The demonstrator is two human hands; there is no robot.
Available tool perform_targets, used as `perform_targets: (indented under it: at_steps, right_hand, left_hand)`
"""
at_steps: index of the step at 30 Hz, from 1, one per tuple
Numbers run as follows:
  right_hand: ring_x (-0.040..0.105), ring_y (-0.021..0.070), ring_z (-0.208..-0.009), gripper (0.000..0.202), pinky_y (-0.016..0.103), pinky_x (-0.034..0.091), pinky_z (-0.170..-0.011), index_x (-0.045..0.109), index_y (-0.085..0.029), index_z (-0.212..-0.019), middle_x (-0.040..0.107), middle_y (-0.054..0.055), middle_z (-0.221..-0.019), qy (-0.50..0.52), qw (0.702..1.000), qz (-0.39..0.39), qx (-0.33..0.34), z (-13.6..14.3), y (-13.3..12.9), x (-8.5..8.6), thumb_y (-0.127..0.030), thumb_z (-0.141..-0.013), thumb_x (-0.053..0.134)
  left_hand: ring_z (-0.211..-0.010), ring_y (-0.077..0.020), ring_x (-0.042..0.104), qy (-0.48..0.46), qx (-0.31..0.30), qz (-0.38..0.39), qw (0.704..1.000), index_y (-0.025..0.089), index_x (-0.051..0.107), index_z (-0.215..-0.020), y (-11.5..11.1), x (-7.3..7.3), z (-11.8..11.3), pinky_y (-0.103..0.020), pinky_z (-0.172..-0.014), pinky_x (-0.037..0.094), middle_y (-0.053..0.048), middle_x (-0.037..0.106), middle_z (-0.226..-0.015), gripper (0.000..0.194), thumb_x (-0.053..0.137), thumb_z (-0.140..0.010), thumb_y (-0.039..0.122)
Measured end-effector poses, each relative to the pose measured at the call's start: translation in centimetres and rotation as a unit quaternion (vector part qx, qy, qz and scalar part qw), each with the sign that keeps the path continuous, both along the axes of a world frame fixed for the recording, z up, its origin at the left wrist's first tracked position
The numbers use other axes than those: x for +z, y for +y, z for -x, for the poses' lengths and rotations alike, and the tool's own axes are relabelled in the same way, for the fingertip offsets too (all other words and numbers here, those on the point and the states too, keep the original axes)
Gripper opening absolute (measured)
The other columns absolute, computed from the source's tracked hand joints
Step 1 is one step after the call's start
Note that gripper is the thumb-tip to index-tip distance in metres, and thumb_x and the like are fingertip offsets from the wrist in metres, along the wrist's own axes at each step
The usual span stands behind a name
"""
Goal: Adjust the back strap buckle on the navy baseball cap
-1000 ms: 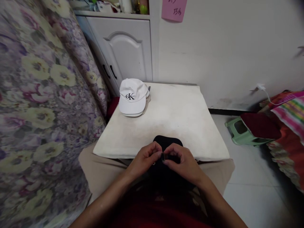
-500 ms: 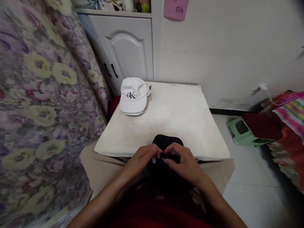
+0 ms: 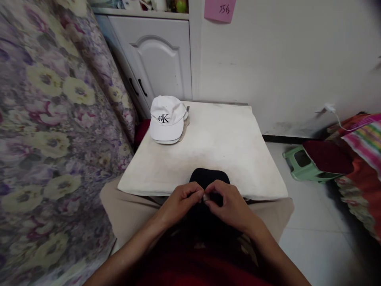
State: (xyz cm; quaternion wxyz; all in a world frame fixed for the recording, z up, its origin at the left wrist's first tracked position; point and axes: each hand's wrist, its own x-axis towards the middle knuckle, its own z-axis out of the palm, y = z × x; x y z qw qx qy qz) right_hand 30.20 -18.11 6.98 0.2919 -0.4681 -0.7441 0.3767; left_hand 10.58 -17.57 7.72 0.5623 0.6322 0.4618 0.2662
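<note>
Centrally, left hand and right hand come close together, each with thumb and fingers pinched on a small part of the black cap, detail hidden. Black cap: near edge of white table. White cap: far left.

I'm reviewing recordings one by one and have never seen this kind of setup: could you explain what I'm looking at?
There is no machine here: these are a person's own bare hands. The view comes from a camera worn on the head, looking forward and down. The left hand and right hand meet with fingertips pinched at what looks like a black cap, by the near edge of the white table. The exact part between the fingertips is too small to make out. Toward the table's far left lies a white cap with black lettering.
</note>
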Motion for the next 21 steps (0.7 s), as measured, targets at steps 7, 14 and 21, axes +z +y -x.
perform_targets:
  at_steps: [7, 14, 21]
  right_hand:
    - [0.065, 0.0195, -0.082, 0.018, 0.034, 0.050, -0.075, 0.064, -0.022, -0.094, 0.070, 0.003, -0.090, 0.012, 0.999, 0.021, -0.022, 0.0, 0.0, -0.2, -0.014, -0.078, 0.068]
    - [0.064, 0.0183, -0.084, 0.018, 0.033, 0.050, -0.077, 0.067, -0.023, -0.095, 0.070, 0.002, -0.090, 0.052, 0.997, 0.050, -0.014, -0.2, 0.2, -0.5, -0.014, -0.079, 0.068]
    - [0.063, 0.0177, -0.074, 0.015, 0.031, 0.048, -0.066, 0.066, -0.022, -0.090, 0.069, 0.003, -0.085, -0.007, 1.000, 0.015, -0.021, 0.0, 0.3, -0.4, -0.014, -0.078, 0.066]
  left_hand:
    - [-0.072, -0.0158, 0.048, -0.045, 0.010, 0.056, 0.997, 0.018, 0.066, -0.077, 0.5, -1.0, -0.1, -0.027, -0.067, 0.036, 0.000, 0.056, -0.073, 0.030, 0.056, -0.091, 0.043]
    - [-0.069, -0.0146, 0.047, -0.069, 0.011, 0.072, 0.995, 0.018, 0.062, -0.075, 0.5, -1.7, -0.3, -0.026, -0.065, 0.035, 0.000, 0.058, -0.073, 0.027, 0.056, -0.089, 0.039]
    - [-0.074, -0.0159, 0.052, -0.007, 0.031, 0.006, 0.999, 0.018, 0.057, -0.067, 0.5, -1.6, -0.6, -0.027, -0.070, 0.038, -0.002, 0.064, -0.082, 0.021, 0.056, -0.084, 0.030]
